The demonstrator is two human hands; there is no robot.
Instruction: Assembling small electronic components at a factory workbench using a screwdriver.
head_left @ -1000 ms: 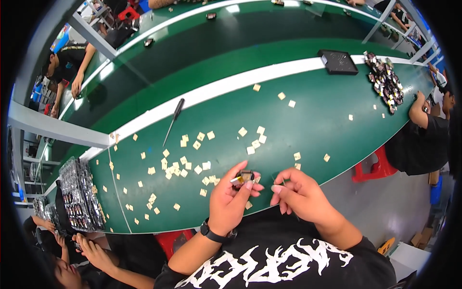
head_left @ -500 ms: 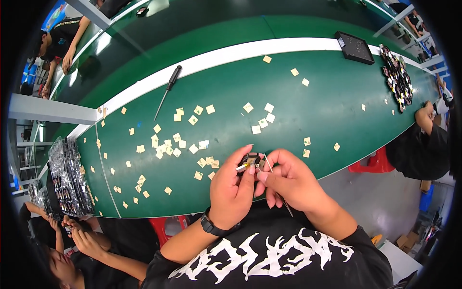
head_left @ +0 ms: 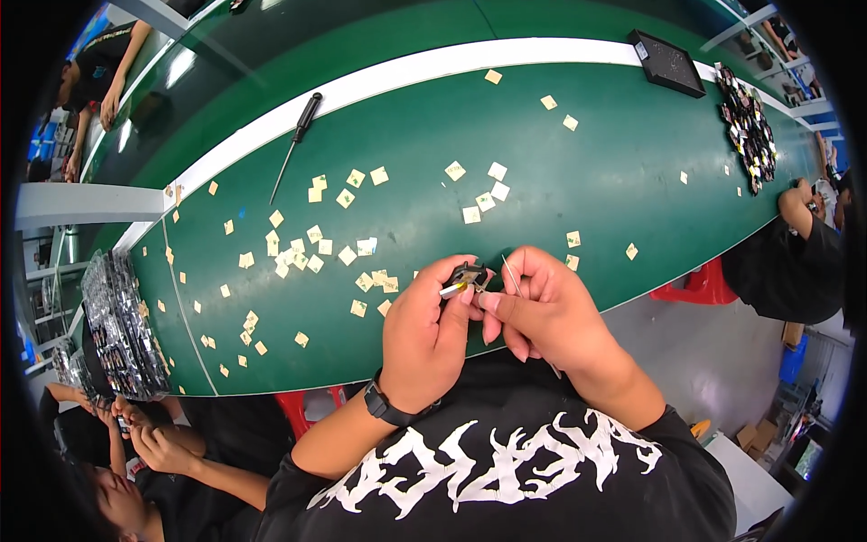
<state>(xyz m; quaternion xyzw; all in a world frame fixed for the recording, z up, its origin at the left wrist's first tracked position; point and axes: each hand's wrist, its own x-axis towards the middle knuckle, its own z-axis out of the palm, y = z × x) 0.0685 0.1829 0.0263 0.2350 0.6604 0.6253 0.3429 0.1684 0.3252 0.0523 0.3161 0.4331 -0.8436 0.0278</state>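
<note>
Near the table's front edge, my left hand (head_left: 417,341) pinches a small black electronic module (head_left: 469,274) between thumb and fingers. A whitish-silver piece with a bit of yellow shows on the module's near left side. My right hand (head_left: 569,321) is closed around a thin silver metal tool (head_left: 512,274), and its thumb and fingertips meet the module's right side. Part of the tool is hidden in my fingers, and its tail sticks out below the hand. Whether its tip touches the module, I cannot tell.
Many small cream square stickers (head_left: 380,174) lie scattered over the green table (head_left: 542,181). A black-handled screwdriver (head_left: 303,122) lies far left. At far right are a black tray (head_left: 666,65) and heaped black modules (head_left: 748,135). Stacked clear plastic trays (head_left: 122,325) stand left. Co-workers' hands (head_left: 163,443) work nearby.
The whole view has shifted, so the table and its stickers appear higher and further left. Both hands keep their grips; the right hand and its tool sit slightly further from the module.
</note>
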